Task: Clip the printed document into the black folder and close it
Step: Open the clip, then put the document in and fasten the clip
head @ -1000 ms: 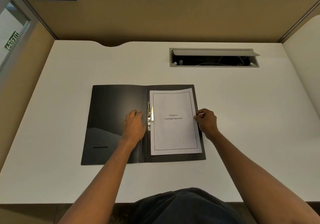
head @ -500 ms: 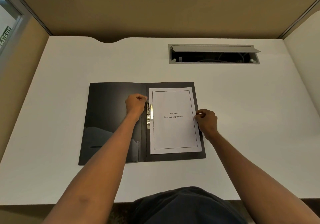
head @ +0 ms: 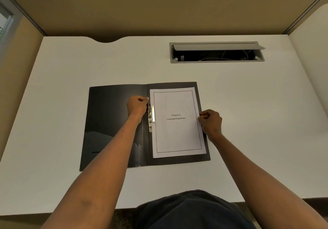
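Observation:
The black folder (head: 110, 122) lies open flat on the white desk. The printed document (head: 177, 133), titled "Chapter 6 Learning Experience", rests on the folder's right half. A metal clip (head: 151, 117) runs along the spine at the paper's left edge. My left hand (head: 137, 107) is curled into a fist at the upper end of the clip, fingers pinching its lever. My right hand (head: 211, 122) is closed on the paper's right edge, holding the sheets down.
A grey cable hatch (head: 216, 52) stands open at the back right of the white desk (head: 71, 69). Tan partition walls enclose the desk at the back and on both sides. My dark-clothed torso is at the near edge.
My left hand went from lying flat beside the clip to a fist at the clip's upper end. The right hand and the paper stayed in place.

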`<action>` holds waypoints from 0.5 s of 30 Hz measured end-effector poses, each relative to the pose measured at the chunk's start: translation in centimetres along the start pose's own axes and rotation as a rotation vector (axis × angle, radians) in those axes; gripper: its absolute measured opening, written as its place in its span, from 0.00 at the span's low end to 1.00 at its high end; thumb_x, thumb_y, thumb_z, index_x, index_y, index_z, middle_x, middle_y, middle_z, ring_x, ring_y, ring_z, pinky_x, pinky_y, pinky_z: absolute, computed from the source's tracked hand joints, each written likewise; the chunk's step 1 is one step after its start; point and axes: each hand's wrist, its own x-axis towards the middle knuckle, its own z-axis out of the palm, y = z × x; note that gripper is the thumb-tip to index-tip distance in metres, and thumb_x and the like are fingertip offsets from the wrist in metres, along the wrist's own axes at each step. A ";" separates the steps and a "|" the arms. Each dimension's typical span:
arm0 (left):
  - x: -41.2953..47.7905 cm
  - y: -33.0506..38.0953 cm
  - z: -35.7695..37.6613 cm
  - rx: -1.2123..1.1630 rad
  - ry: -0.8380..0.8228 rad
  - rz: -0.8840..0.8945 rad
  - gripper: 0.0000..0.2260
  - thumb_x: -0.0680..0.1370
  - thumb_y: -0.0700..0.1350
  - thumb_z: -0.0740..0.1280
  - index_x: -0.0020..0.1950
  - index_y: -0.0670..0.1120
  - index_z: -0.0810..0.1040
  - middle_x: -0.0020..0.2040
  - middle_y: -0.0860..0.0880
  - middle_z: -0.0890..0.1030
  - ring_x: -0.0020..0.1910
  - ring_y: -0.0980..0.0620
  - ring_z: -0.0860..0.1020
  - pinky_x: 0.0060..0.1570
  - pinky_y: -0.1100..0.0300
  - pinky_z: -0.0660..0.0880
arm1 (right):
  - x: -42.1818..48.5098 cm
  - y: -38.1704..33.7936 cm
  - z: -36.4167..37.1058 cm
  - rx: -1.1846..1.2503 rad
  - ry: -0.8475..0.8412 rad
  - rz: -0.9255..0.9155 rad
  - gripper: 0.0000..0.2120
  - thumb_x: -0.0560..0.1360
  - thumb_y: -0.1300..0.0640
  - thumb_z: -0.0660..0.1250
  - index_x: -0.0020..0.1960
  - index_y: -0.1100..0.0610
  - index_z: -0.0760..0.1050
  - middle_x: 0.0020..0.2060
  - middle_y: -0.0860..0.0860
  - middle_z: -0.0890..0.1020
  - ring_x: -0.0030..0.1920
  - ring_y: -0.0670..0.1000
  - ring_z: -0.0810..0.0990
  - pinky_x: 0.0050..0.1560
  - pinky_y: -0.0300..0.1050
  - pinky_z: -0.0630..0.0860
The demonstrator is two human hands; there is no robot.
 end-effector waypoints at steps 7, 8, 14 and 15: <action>1.1 1.9 0.9 0.205 0.057 0.165 0.09 0.82 0.43 0.65 0.46 0.43 0.81 0.43 0.47 0.83 0.41 0.51 0.80 0.44 0.56 0.78 | -0.5 -0.5 -0.3 -0.023 -0.003 -0.035 0.07 0.75 0.62 0.71 0.53 0.61 0.81 0.42 0.52 0.84 0.44 0.51 0.82 0.53 0.49 0.81; 1.5 2.2 1.0 0.223 0.037 0.177 0.09 0.82 0.42 0.64 0.45 0.44 0.80 0.43 0.46 0.82 0.42 0.50 0.79 0.45 0.55 0.78 | -0.5 -0.6 -0.3 -0.031 0.002 -0.043 0.08 0.75 0.63 0.69 0.54 0.62 0.82 0.45 0.53 0.85 0.47 0.52 0.83 0.55 0.49 0.80; 3.5 3.0 2.2 0.287 -0.051 0.205 0.09 0.81 0.39 0.63 0.43 0.43 0.81 0.44 0.44 0.81 0.43 0.50 0.77 0.46 0.60 0.73 | -0.5 -1.5 -0.1 -0.088 -0.012 -0.059 0.14 0.77 0.66 0.63 0.59 0.64 0.81 0.55 0.58 0.85 0.56 0.57 0.82 0.58 0.43 0.76; 3.7 3.2 2.2 0.285 -0.047 0.205 0.10 0.81 0.38 0.63 0.46 0.41 0.84 0.46 0.45 0.83 0.46 0.50 0.79 0.46 0.60 0.74 | -0.6 -1.7 -0.1 -0.096 -0.011 -0.057 0.13 0.77 0.66 0.63 0.58 0.65 0.82 0.54 0.58 0.85 0.55 0.57 0.82 0.57 0.44 0.76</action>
